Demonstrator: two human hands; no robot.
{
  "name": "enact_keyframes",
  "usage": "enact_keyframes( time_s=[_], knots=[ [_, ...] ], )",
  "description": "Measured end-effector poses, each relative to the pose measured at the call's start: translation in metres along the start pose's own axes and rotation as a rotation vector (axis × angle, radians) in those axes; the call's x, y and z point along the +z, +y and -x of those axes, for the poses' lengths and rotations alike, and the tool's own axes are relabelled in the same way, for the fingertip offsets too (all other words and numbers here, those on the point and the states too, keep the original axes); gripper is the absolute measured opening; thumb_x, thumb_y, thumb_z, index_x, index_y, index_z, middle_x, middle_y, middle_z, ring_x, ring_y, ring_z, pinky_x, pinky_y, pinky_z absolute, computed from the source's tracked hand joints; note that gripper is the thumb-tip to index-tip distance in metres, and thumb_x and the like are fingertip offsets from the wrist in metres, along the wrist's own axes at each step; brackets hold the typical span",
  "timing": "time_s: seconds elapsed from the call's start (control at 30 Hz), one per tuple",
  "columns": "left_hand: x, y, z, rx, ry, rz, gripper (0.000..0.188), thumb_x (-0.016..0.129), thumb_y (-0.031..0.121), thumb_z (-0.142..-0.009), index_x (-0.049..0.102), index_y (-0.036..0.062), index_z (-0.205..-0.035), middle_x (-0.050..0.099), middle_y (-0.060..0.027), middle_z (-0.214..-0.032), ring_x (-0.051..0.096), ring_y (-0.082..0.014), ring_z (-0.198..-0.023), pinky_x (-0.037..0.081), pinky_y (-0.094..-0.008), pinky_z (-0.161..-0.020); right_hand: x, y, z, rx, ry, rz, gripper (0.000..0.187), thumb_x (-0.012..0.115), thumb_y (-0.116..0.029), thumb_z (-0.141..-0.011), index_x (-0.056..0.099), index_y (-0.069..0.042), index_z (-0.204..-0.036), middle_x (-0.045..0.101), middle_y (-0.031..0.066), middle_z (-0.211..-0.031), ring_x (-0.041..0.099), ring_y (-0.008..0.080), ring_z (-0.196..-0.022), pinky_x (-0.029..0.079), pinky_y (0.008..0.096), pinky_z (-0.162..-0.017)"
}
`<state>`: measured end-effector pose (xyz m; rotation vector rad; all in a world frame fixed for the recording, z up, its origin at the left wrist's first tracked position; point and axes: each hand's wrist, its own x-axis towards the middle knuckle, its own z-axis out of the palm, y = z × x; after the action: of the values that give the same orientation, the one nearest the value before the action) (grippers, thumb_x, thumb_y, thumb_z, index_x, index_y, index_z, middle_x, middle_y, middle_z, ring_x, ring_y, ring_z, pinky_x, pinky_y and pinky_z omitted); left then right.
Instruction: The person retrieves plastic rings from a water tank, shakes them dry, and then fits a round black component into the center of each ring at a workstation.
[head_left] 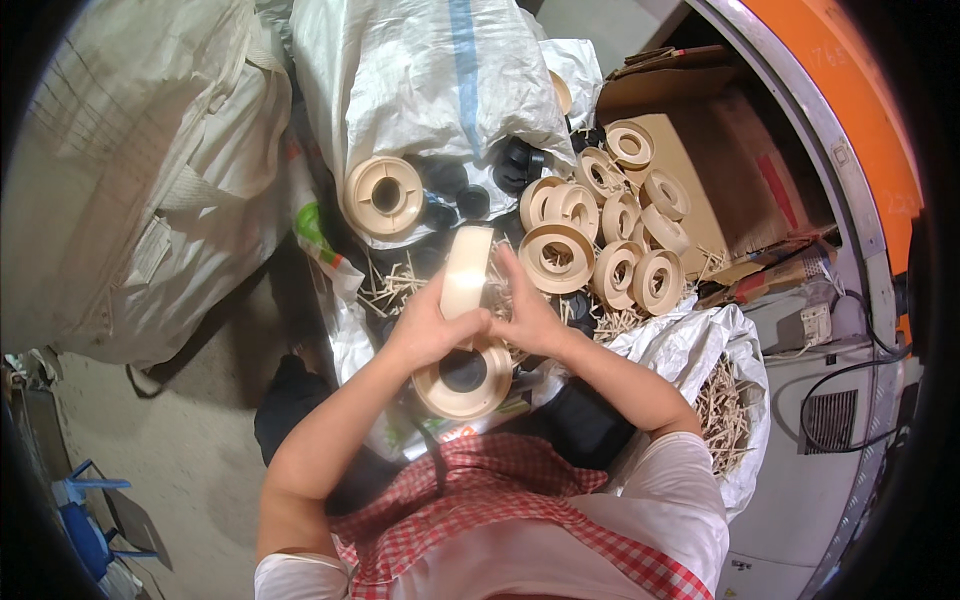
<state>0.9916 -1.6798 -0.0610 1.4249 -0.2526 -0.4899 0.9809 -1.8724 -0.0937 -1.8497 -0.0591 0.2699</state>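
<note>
My left hand [425, 328] grips a beige plastic ring [467, 265], held up on edge over the work pile. On its right side, my right hand [535, 315] has its fingers stretched out, with its thumb close to the left thumb. Just below the hands lies another beige ring [493, 388] with a dark centre. A wide spoked beige ring [359, 200] rests at the far left of the pile. Several more beige rings [536, 268] are heaped to the right, among short thin beige plastic sticks [395, 287]. Black round parts [472, 202] lie between them.
A big white woven sack [410, 90] with a blue stripe stands at the back. Another bulky bag [150, 190] is at left. An open cardboard box [685, 150] lies behind the rings. At right are a white sack [748, 350] holding sticks and an orange-and-grey machine [850, 70].
</note>
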Motion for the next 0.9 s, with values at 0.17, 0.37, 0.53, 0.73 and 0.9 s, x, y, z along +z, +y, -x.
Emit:
enact_keyframes(
  time_s=[0.17, 0.37, 0.53, 0.73, 0.9],
  knots=[
    [-0.003, -0.011, 0.002, 0.172, 0.160, -0.217, 0.056, 0.068, 0.012, -0.076, 0.044, 0.0005, -0.126, 0.060, -0.0063, -0.099, 0.059, -0.0118, -0.080, 0.051, -0.0276, -0.073, -0.014, -0.007, -0.006, 0.161, -0.069, 0.476, 0.051, 0.055, -0.032, -0.086, 0.039, -0.002, -0.124, 0.056, 0.0179, -0.110, 0.061, 0.0324, -0.080, 0.050, 0.0404, -0.072],
    [-0.021, -0.033, -0.001, -0.319, -0.055, 0.169, 0.047, 0.055, 0.020, -0.084, 0.038, 0.0062, -0.125, 0.053, -0.0090, -0.111, 0.054, -0.0179, -0.101, 0.046, -0.0307, -0.085, -0.129, 0.101, -0.047, -0.067, 0.696, 0.986, 0.066, 0.075, -0.016, -0.066, 0.043, 0.002, -0.120, 0.046, 0.0251, -0.125, 0.050, 0.0382, -0.109, 0.041, 0.0427, -0.093],
    [-0.022, -0.033, 0.011, -0.163, 0.027, -1.018, 0.028, 0.049, 0.029, -0.088, 0.062, 0.0063, -0.097, 0.063, -0.0119, -0.091, 0.061, -0.0285, -0.084, 0.048, -0.0426, -0.075, -0.143, 0.118, -0.042, 0.277, 0.729, 0.766, 0.049, 0.073, -0.019, -0.068, 0.045, 0.002, -0.103, 0.056, 0.0152, -0.096, 0.057, 0.0272, -0.087, 0.047, 0.0357, -0.079],
    [-0.012, -0.031, 0.004, 0.017, 0.086, -1.036, 0.060, 0.061, 0.037, -0.084, 0.045, -0.0037, -0.125, 0.050, -0.0228, -0.124, 0.045, -0.0382, -0.116, 0.039, -0.0409, -0.097, -0.119, 0.092, -0.044, 0.137, 0.572, -0.066, 0.037, 0.065, -0.015, -0.081, 0.045, 0.002, -0.108, 0.058, 0.0087, -0.092, 0.056, 0.0134, -0.078, 0.046, 0.0258, -0.068],
    [-0.003, -0.014, -0.026, -0.027, 0.290, 0.525, 0.050, 0.064, 0.020, -0.083, 0.044, 0.0015, -0.125, 0.055, -0.0126, -0.117, 0.053, -0.0219, -0.110, 0.043, -0.0371, -0.095, -0.058, -0.004, -0.042, 0.111, 0.107, -0.351, 0.048, 0.060, -0.023, -0.087, 0.043, 0.001, -0.124, 0.056, 0.0117, -0.113, 0.057, 0.0192, -0.098, 0.047, 0.0311, -0.084]
  ],
)
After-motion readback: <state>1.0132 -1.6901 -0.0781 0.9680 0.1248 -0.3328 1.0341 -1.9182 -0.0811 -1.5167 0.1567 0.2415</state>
